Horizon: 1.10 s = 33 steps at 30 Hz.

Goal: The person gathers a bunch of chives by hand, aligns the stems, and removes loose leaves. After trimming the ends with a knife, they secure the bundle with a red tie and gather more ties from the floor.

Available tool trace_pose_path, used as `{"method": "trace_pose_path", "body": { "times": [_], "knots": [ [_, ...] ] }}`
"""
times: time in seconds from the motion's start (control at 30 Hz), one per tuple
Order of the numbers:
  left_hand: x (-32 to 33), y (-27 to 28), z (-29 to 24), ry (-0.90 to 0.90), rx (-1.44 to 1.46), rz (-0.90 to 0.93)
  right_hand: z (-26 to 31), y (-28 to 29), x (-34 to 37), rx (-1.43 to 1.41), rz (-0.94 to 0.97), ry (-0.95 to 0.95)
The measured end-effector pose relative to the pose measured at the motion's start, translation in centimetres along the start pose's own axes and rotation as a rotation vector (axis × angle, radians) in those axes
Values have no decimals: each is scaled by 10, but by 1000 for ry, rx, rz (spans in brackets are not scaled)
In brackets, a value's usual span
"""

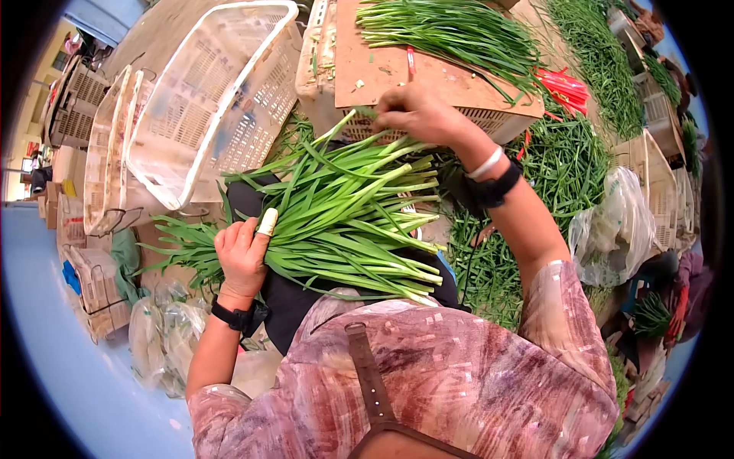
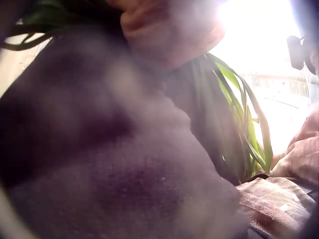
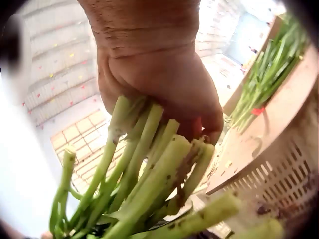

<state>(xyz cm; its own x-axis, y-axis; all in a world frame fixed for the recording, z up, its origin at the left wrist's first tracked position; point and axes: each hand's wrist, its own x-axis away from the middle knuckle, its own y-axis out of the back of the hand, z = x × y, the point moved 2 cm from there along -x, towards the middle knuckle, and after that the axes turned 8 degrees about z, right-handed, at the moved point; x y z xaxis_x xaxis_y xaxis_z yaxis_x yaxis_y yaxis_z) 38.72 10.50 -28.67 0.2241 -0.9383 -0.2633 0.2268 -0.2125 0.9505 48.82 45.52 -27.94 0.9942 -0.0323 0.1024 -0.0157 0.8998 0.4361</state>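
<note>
A large loose bunch of green leafy stalks (image 1: 344, 222) lies across the lap, pale cut ends to the right. The left hand (image 1: 243, 252) grips its leafy part, with a pale wrap on one digit; in the left wrist view the hand (image 2: 172, 32) is blurred beside hanging leaves (image 2: 254, 134). Above the upper stalks, the right hand (image 1: 420, 115) has bent fingers, with a small green leaf piece (image 1: 367, 112) at the fingertips. In the right wrist view the stalk ends (image 3: 149, 164) stand before the right hand (image 3: 159, 84), hiding its fingertips.
A board (image 1: 382, 80) on a crate ahead holds another green bunch (image 1: 451, 34), with red ties (image 1: 564, 90) at its right. White crates (image 1: 214, 99) stand at the left. Loose greens (image 1: 566, 168) cover the floor at right, near a plastic bag (image 1: 615, 229).
</note>
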Motion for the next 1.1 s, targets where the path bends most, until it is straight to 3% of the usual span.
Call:
{"method": "trace_pose_path", "body": {
  "times": [0.1,0.2,0.27,0.3,0.33,0.4,0.53,0.63,0.73,0.83,0.97,1.1],
  "knots": [
    [0,0,1,-1,-2,0,-19,5,31,-639,-163,24],
    [-1,0,2,-8,12,0,-30,25,73,-936,-214,59],
    [-1,1,3,-5,23,4,-37,53,102,-362,-209,-216],
    [-2,2,2,-4,28,9,-46,58,108,41,-225,-338],
    [-4,3,2,-4,32,12,-12,53,110,598,-253,-460],
    [-7,4,1,-6,32,16,23,30,99,622,-445,-70],
    [-8,4,-1,-20,21,15,73,-40,53,764,-224,48],
    [-7,6,-2,-7,20,24,50,-71,32,936,-281,130],
    [-3,7,-1,16,7,39,42,-72,33,889,-305,97],
    [-4,6,-1,19,13,34,36,-74,35,828,-457,176],
    [-4,3,-1,0,17,30,30,-63,45,518,-710,115],
    [-4,2,-1,3,31,45,-17,-20,90,380,-906,-119]
  ]
}}
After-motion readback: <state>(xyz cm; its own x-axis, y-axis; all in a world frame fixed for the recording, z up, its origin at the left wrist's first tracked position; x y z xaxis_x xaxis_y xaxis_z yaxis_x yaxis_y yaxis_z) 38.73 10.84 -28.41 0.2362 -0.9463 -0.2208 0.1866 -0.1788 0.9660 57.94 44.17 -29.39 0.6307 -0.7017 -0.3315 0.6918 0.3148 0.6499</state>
